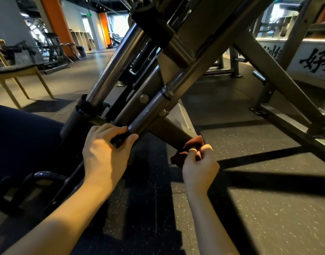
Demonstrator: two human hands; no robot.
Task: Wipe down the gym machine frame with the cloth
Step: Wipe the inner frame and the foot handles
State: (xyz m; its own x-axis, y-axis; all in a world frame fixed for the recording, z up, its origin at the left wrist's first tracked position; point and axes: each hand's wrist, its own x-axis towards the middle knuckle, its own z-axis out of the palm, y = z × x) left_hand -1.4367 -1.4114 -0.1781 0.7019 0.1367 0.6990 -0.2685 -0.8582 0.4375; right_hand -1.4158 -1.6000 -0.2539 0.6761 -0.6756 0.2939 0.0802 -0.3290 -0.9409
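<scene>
A grey steel gym machine frame (194,43) slants from the upper right down to the lower left, with chrome guide rods (113,65) beside it. My left hand (104,151) is wrapped around the dark lower end of a round bar (148,116) on the frame. My right hand (200,166) pinches a dark red cloth (194,141) and presses it against the lower end of a flat angled frame beam (169,131). Most of the cloth is hidden behind my fingers and the beam.
Dark speckled rubber flooring (268,208) lies below. A second frame leg and base rail (287,122) run at the right. A wooden bench (20,72) stands at the left, a black curved handle (44,177) sits at the lower left, and my dark-clothed knee (20,137) is beside it.
</scene>
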